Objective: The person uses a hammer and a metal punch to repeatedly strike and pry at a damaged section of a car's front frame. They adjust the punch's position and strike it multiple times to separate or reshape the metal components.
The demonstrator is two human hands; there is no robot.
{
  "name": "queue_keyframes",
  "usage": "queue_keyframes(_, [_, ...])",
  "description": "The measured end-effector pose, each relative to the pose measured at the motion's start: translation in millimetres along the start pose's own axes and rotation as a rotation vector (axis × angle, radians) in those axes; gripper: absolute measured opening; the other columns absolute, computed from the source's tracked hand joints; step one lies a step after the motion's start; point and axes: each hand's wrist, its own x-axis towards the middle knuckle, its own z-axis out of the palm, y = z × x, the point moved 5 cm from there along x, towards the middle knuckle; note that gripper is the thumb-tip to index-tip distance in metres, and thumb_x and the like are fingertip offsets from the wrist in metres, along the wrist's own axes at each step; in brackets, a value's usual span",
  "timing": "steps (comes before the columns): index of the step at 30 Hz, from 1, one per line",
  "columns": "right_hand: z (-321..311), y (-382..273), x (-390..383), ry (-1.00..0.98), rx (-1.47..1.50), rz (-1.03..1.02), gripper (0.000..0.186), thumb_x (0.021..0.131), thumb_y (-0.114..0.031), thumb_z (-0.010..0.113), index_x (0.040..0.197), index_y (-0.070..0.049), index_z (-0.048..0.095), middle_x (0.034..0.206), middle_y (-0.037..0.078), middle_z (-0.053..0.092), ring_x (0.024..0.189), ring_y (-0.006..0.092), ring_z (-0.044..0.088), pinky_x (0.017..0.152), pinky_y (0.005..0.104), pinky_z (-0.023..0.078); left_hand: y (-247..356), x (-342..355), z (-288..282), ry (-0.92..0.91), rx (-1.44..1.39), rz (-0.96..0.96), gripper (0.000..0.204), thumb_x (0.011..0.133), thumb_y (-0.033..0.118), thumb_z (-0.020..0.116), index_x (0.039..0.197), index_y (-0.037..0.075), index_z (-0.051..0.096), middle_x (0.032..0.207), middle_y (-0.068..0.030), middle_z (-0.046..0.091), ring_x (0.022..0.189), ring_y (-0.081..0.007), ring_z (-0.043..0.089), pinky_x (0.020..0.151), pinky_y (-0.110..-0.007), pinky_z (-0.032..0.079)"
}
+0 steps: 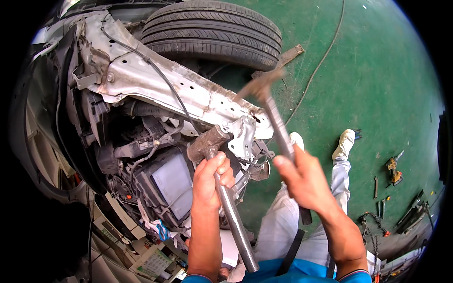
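My left hand (210, 181) is wrapped round the metal handle of a sledgehammer (235, 225), close below its thick, rusty head. That head lies beside a bent white bracket at the front end of the car's white metal rail (165, 78); whether they touch, I cannot tell. In my right hand (306, 180) is a second hammer (277, 123), raised with its narrow, curved head up. Motion smears this head, which appears over the rail's tip. Left of the sledgehammer, a dark box with a pale top (172, 181) sits among hoses and wires.
A tyre (212, 33) stands beyond the rail, with a wooden piece (290, 55) by it. A thin cable (325, 56) crosses the green floor. On the right lie a yellow power tool (392, 170), a chain (374, 236) and several hand tools. My shoes (344, 144) are just ahead.
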Motion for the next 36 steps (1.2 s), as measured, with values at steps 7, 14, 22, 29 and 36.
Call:
queue_keyframes(7, [21.7,29.5,3.7,-0.019,-0.139,-0.054,0.037,0.096,-0.029,0.06,0.085,0.004,0.048,0.064,0.023,0.055,0.056,0.0309,0.056,0.056,0.0447,0.045,-2.6,3.2,2.5,0.023,0.022,-0.01,0.02,0.099,0.016,0.051,0.081,0.01,0.046,0.066,0.0039,0.042,0.048,-0.0061,0.04,0.045,-0.024,0.039])
queue_keyframes(14, [-7.1,2.5,0.6,0.212,0.054,-0.142,0.035,0.094,-0.028,0.062,0.087,0.003,0.047,0.062,0.019,0.059,0.054,0.0324,0.06,0.051,0.044,0.046,-3.0,1.7,2.6,-0.001,0.029,0.015,0.019,0.099,0.017,0.052,0.081,0.01,0.047,0.067,0.004,0.043,0.048,-0.0061,0.041,0.046,-0.024,0.04])
queue_keyframes(22, [-10.7,19.0,-11.1,0.037,0.061,-0.02,0.032,0.093,-0.027,0.065,0.094,0.002,0.052,0.063,0.011,0.056,0.056,0.0183,0.054,0.054,0.0346,0.045,-4.1,6.9,-8.8,-0.045,-0.049,-0.018,0.013,0.095,0.016,0.058,0.087,0.009,0.052,0.067,0.0021,0.046,0.052,-0.0098,0.044,0.048,-0.026,0.039])
queue_keyframes(29, [-41.8,81.4,-39.8,0.365,0.216,-0.262,0.048,0.084,-0.022,0.072,0.121,0.003,0.054,0.069,-0.001,0.05,0.06,0.0091,0.046,0.055,0.0253,0.04,-6.5,0.4,-4.7,0.033,0.003,0.013,0.014,0.098,0.017,0.054,0.088,0.011,0.048,0.067,0.004,0.044,0.049,-0.0067,0.041,0.047,-0.024,0.039])
queue_keyframes(36, [-69.9,127.7,-28.6,0.271,0.624,0.264,0.03,0.095,-0.026,0.06,0.104,0.003,0.058,0.063,-0.001,0.048,0.044,0.0052,0.042,0.039,0.0216,0.032,-10.6,-31.9,-13.1,-0.017,-0.119,-0.032,0.01,0.099,0.017,0.051,0.093,0.01,0.048,0.069,0.003,0.043,0.051,-0.0085,0.041,0.048,-0.026,0.037])
